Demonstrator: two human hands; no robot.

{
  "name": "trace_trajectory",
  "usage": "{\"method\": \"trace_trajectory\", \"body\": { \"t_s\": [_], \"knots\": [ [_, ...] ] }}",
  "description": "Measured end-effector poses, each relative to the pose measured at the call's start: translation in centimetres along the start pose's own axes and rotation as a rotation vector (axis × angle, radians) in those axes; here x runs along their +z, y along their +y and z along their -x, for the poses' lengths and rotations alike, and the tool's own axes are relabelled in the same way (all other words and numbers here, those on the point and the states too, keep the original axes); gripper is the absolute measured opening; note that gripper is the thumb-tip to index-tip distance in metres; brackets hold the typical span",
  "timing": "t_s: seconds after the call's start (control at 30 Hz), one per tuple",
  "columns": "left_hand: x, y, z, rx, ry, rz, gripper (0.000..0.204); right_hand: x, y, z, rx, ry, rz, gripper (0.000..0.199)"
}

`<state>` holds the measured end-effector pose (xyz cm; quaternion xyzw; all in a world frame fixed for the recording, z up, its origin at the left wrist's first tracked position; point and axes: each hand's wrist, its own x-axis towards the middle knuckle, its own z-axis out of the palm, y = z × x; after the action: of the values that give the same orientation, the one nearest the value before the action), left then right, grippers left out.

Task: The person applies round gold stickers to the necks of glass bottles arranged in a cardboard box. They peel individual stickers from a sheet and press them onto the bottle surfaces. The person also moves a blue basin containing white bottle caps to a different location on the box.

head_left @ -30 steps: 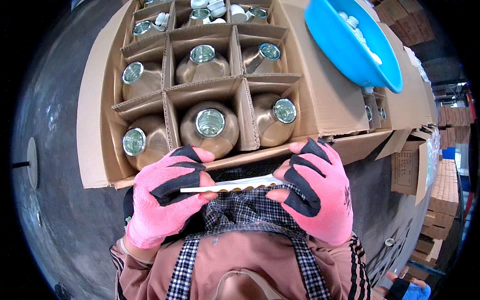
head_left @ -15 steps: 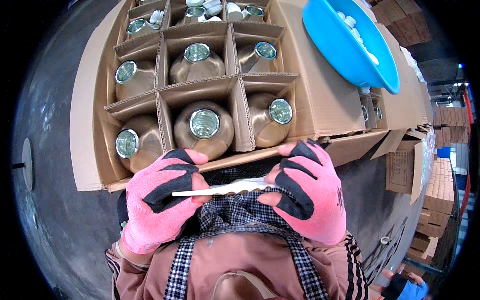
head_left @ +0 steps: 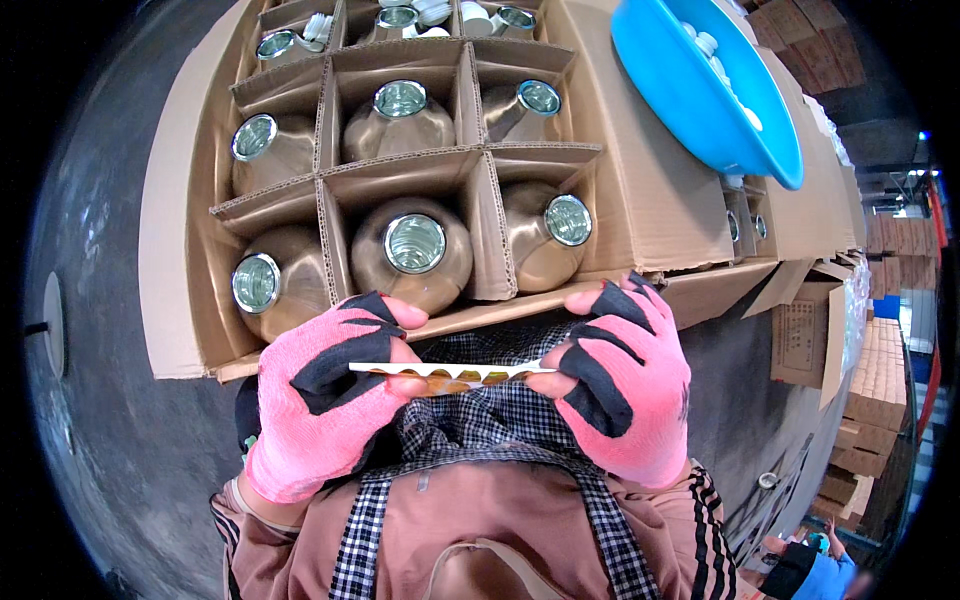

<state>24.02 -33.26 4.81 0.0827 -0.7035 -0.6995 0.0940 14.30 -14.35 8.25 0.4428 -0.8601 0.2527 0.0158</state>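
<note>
Between both hands' fingers (head_left: 400, 352) — perhaps a sticker strip (head_left: 450, 372).

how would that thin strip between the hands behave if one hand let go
The strip looks thin and flat, so probably light and floppy; it would likely droop. Both hands, left and right, pinch its ends, hinting it needs support. Gloves probably grip well.

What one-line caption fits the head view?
Both pink-gloved hands, left hand and right hand, hold a sticker strip beside a carton of bottles.
</note>
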Motion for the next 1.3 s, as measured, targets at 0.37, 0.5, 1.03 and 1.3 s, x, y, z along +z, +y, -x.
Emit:
{"method": "trace_trajectory", "body": {
  "t_s": [0.37,0.5,1.03,1.3],
  "knots": [
    [-0.1,-0.3,0.2,-0.086,0.042,0.123,0.012,0.4,-0.1,-0.1,-0.112,0.099,0.093,0.018],
    [0.0,-0.3,0.1,-0.118,0.041,0.111,0.012,0.3,0.0,0.0,-0.11,0.056,0.084,0.017],
    [0.1,-1.0,0.2,-0.145,-0.265,-0.027,0.013,0.9,8.1,-1.7,0.02,-0.05,0.11,0.013],
    [0.0,-1.4,-0.4,-0.126,-0.337,-0.116,0.013,4.1,10.5,-4.0,-0.262,-0.323,0.288,0.017]
  ]
}}
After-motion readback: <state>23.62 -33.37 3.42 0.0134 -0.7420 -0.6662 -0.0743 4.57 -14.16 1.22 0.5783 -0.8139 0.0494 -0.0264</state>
